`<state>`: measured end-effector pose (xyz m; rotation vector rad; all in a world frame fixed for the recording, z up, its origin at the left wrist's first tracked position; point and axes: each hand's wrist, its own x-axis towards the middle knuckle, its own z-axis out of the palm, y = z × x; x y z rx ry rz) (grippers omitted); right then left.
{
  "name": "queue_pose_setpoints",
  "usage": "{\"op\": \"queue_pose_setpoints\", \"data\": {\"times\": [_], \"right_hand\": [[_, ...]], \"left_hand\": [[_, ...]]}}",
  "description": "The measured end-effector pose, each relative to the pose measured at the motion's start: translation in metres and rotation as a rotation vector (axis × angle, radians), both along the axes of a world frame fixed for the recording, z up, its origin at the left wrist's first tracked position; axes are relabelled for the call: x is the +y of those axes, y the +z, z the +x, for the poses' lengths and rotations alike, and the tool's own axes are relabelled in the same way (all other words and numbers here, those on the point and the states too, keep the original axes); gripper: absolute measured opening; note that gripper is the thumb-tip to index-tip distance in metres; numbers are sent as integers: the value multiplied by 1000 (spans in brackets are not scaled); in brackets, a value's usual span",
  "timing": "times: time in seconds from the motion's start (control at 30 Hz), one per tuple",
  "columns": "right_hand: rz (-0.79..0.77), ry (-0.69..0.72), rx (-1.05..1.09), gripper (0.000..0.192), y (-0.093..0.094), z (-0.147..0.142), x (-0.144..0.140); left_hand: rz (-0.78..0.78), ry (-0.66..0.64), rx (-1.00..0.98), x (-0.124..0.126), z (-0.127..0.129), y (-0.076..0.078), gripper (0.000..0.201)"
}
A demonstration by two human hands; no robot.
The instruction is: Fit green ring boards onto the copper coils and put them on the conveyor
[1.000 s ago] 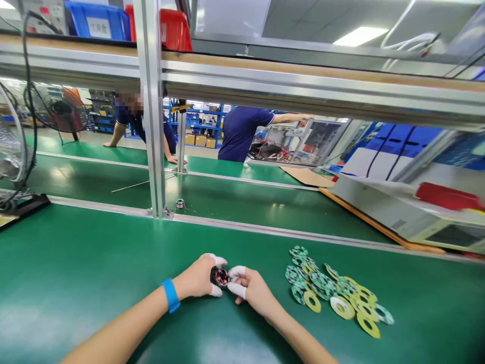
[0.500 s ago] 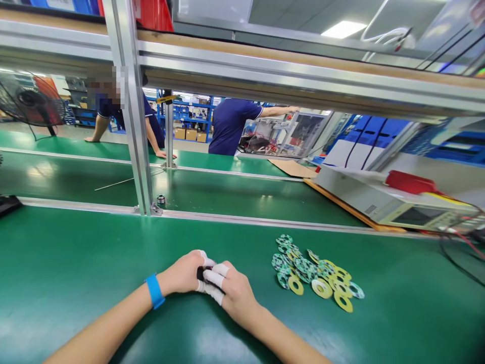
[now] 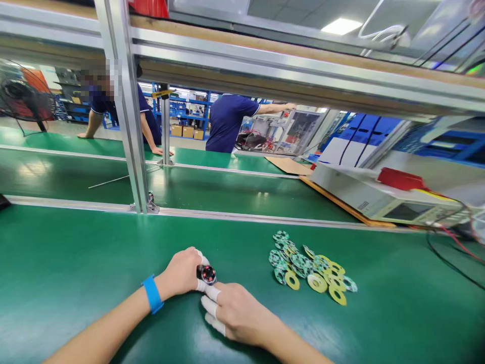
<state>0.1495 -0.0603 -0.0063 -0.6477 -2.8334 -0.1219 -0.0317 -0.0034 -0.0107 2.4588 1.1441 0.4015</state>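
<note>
A small black cylindrical part with a silver rim and red spots on its round end face is held between the fingers of my left hand. White finger covers are on the fingertips of both hands, and a blue band circles my left wrist. Just below and to the right of the part is my right hand, its fingers bent and close together, the foremost fingertip at the part's lower edge. Whatever those right fingers pinch is hidden. A loose pile of ring-shaped circuit boards, green and yellow, lies to the right of my hands.
The green table is bounded at the back by a metal rail and an upright post. A grey instrument with cables stands at the back right. Two people in dark blue shirts are beyond the far table.
My right hand has drawn down and away from the part, uncovering its round, red-spotted face. My left hand keeps its hold. The view has shifted slightly.
</note>
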Motion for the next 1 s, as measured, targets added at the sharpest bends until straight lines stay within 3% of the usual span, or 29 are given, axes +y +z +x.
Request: {"op": "queue_pose_setpoints", "data": {"times": [0.1, 0.17, 0.27, 0.33, 0.4, 0.5, 0.63, 0.77, 1.0], "right_hand": [[-14, 59, 235, 39, -2, 6, 4], [-68, -36, 464, 38, -3, 12, 11], [-430, -504, 792, 26, -6, 15, 25], [-713, -732, 877, 27, -9, 12, 32], [-879, -769, 862, 28, -11, 8, 37], [-994, -743, 831, 27, -14, 2, 36], [-1039, -710, 824, 20, -18, -3, 31], [-975, -677, 828, 11, -19, -6, 28], [-776, -636, 827, 14, -18, -11, 23]], "left_hand": [[-26, -5, -34, 0, 1, -3, 19], [-60, -32, -68, 1, 0, -2, 23], [-140, -124, -125, 5, -4, 5, 26], [-262, -180, -190, 9, -9, 11, 34], [-415, -131, -286, 12, -12, 14, 41], [-549, 40, -394, 12, -9, 11, 21], [-565, 127, -419, 2, 3, 1, 19], [-493, 186, -424, -8, 9, -3, 12], [-135, 296, -287, -23, 16, -6, 17]]}}
